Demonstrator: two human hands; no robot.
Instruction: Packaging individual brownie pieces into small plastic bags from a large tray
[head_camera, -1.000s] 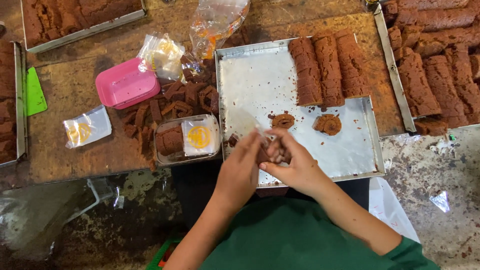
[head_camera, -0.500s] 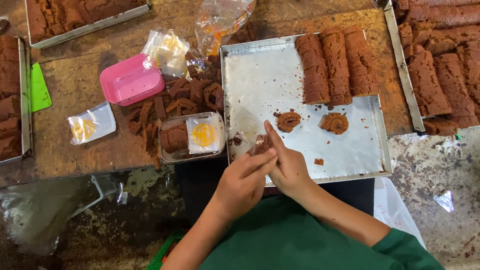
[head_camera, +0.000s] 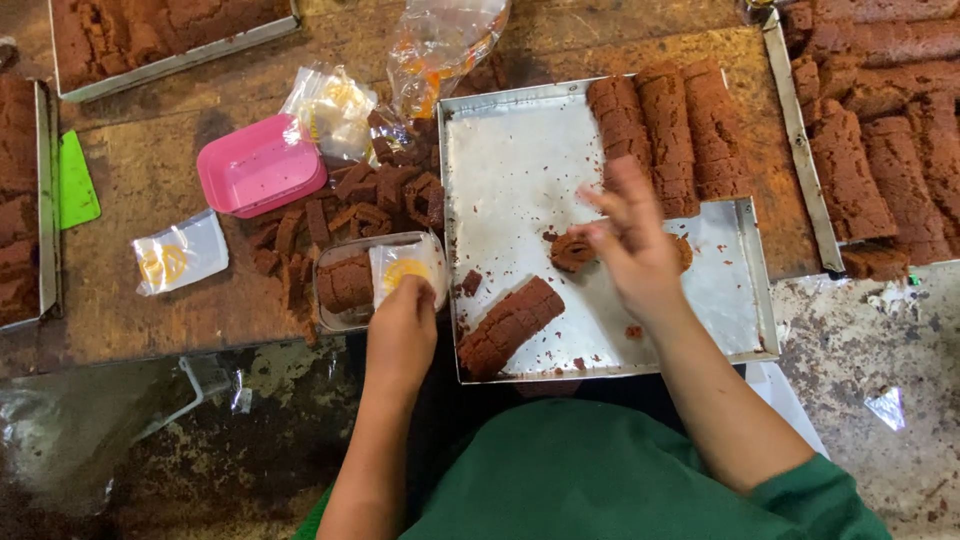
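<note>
A metal tray (head_camera: 520, 170) lies in front of me with three long brown cake rolls (head_camera: 660, 130) at its back. A shorter brown roll (head_camera: 510, 325) rests at an angle near the tray's front left corner. My right hand (head_camera: 630, 245) hovers over the tray's middle with fingers spread, its fingertips touching a round brown slice (head_camera: 572, 250). My left hand (head_camera: 400, 330) is curled on the near edge of a clear plastic container (head_camera: 350, 285), which holds a brown piece and a yellow-printed sachet.
Loose brown cake pieces (head_camera: 380, 195) lie on the wooden table beside a pink plastic box (head_camera: 260, 165), clear bags (head_camera: 330, 105) and a small sachet (head_camera: 180, 255). Trays of brown rolls stand at the right (head_camera: 880, 130), far left and back left. A green scraper (head_camera: 75, 180) lies at the left.
My hands, held together at the tray's front, have parted. The left went to the clear container, the right up to the round slices. A short brown roll now lies on the tray.
</note>
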